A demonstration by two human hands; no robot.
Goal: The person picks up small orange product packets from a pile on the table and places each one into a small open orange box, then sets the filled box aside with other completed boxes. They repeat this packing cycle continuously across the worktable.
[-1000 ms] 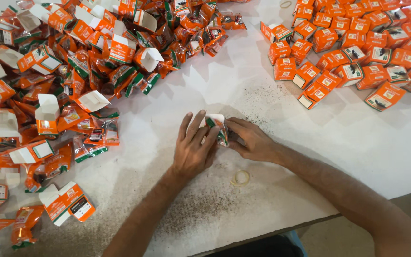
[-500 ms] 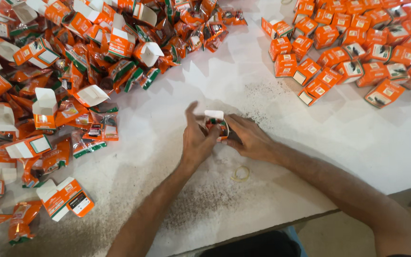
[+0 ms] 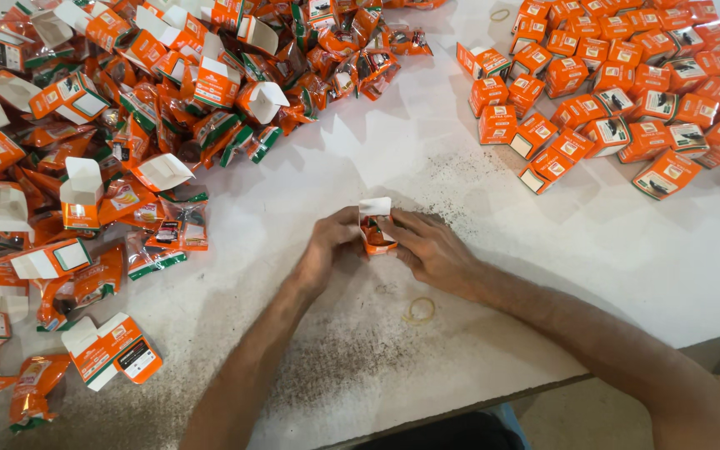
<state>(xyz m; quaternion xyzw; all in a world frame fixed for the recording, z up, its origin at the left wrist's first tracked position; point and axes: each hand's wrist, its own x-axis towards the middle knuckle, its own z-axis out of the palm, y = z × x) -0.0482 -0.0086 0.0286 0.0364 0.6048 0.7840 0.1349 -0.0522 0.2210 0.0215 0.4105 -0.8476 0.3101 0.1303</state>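
Orange cardboard carton [image 3: 374,225], small, white flap up, pinched between my left hand [image 3: 332,244] and right hand [image 3: 431,247], both closed on it at mid-table over the white tabletop [image 3: 543,275]. Loose heap of open orange cartons and foil sachets [image 3: 127,125] lies to my left; closed orange boxes [image 3: 618,92] cluster far right. Tan rubber band [image 3: 419,311] lies just near my right wrist.

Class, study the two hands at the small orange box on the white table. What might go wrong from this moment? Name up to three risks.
1. The small orange box has its white flap standing open; held between the left hand and right hand, it may crease or spill.
2. Dark grit on the white table could get inside.
3. The rubber band lies near the right forearm and might get swept off.
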